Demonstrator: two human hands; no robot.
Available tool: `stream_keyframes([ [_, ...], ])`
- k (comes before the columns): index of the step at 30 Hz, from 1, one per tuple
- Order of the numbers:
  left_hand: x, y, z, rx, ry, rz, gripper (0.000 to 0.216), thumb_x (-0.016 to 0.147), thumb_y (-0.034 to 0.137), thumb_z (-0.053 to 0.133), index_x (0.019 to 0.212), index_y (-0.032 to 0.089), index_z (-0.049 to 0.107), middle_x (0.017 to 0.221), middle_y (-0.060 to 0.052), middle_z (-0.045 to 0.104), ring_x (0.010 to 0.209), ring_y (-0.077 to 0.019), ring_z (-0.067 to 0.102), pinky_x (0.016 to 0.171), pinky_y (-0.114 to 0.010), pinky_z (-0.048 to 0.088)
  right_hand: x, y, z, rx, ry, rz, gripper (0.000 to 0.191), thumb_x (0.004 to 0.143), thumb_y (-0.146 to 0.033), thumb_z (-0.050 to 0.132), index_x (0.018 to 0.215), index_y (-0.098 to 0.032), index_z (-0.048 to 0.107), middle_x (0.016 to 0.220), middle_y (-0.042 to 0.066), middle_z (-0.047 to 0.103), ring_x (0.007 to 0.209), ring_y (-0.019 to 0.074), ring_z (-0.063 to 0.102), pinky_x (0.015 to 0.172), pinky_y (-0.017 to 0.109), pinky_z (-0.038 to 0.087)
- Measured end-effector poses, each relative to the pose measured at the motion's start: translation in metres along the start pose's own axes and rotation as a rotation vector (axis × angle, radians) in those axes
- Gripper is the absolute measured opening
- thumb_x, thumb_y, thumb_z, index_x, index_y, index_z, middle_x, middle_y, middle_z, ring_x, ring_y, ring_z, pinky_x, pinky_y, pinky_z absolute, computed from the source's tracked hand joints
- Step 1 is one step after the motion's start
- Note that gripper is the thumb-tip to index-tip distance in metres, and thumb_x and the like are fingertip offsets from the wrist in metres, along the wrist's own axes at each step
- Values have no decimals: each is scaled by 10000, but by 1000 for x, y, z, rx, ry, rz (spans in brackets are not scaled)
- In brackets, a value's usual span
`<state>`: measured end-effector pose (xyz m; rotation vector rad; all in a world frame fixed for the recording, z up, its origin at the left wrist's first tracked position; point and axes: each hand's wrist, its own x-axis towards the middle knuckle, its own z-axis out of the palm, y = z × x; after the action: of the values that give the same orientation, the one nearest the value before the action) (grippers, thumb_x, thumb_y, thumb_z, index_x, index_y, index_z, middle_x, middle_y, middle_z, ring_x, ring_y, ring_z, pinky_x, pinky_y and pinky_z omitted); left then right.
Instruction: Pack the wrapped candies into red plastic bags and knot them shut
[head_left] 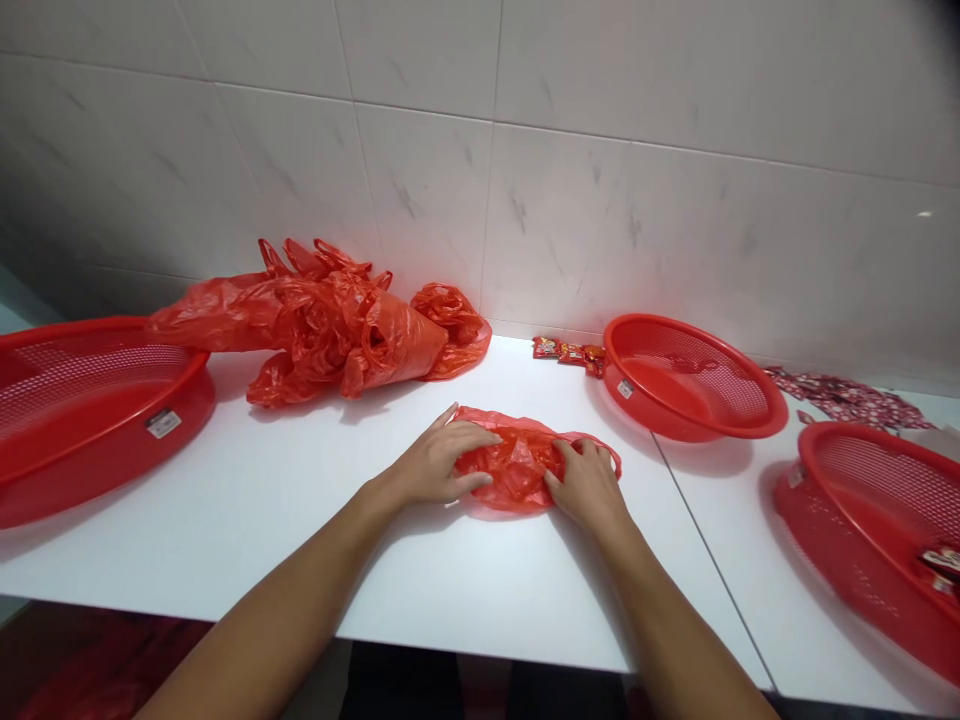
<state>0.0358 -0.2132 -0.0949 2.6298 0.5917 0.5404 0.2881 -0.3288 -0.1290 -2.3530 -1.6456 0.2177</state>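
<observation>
Both hands lay palm-down on a crumpled red plastic bag in the middle of the white table: the left hand pressed its left end with fingers spread, the right hand pinched its right end, neither closed into a fist. A heap of loose red bags sat behind against the tiled wall, red baskets to either side, small snack packets near the wall. The thin film looked slippery; uneven pressure could probably let it spring open or slide toward the table edge
</observation>
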Motion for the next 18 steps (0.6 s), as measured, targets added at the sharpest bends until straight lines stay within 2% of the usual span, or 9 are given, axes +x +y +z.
stream_keyframes([
  [2,2,4,3,-6,39,-6,481,948,455,724,1402,300,685,1407,-41,732,1331,-294,651,1346,-627,134,-1,2,3,24,49,-35,537,947,-318,593,1457,-160,652,1374,225,608,1264,427,560,1073,525,450],
  [5,3,12,9,18,5,-74,485,1007,453,649,1474,321,645,1490,-52,671,1408,-283,589,1346,-634,119,-3,3,6,90,199,-132,510,921,-244,580,1400,-104,682,1396,232,606,1289,401,564,1114,525,457],
  [7,3,16,14,44,-46,-103,463,1030,416,611,1485,339,642,1485,-50,667,1454,-278,538,1348,-632,112,-6,1,5,185,320,-239,441,909,-216,565,1305,-113,730,1357,204,635,1269,357,586,1132,500,466],
  [9,3,16,19,69,-71,-116,440,1030,406,606,1463,351,666,1462,-61,667,1478,-280,502,1345,-623,139,-9,-3,4,277,353,-365,371,928,-229,551,1226,-161,761,1340,166,655,1275,317,595,1152,479,462],
  [11,3,14,23,92,-73,-116,409,1009,437,641,1402,352,718,1446,-84,657,1476,-298,494,1334,-623,179,-10,-7,6,286,255,-406,389,979,-316,548,1300,-216,744,1461,151,611,1384,337,545,1189,533,422],
  [12,2,11,24,102,-75,-118,398,987,457,672,1363,349,746,1443,-96,649,1471,-314,495,1328,-629,195,-10,-9,8,260,157,-369,450,1000,-388,552,1403,-249,698,1568,150,538,1448,371,498,1200,595,391],
  [15,2,5,28,123,-99,-134,433,894,497,778,1293,329,789,1452,-124,622,1455,-369,495,1304,-651,243,-5,-15,15,186,-163,-161,734,1001,-601,559,1674,-359,391,1798,133,159,1522,466,421,1181,756,305],
  [16,2,4,28,129,-107,-141,470,866,500,805,1300,317,788,1467,-136,607,1452,-382,494,1296,-651,261,-2,-17,17,179,-238,-113,791,995,-639,554,1702,-384,308,1814,117,52,1525,473,421,1178,767,298],
  [18,2,2,28,133,-116,-143,552,828,499,839,1334,291,772,1490,-156,582,1451,-394,491,1286,-638,293,1,-18,15,186,-312,-75,832,988,-651,560,1716,-402,244,1815,87,-56,1538,463,414,1185,744,315],
])
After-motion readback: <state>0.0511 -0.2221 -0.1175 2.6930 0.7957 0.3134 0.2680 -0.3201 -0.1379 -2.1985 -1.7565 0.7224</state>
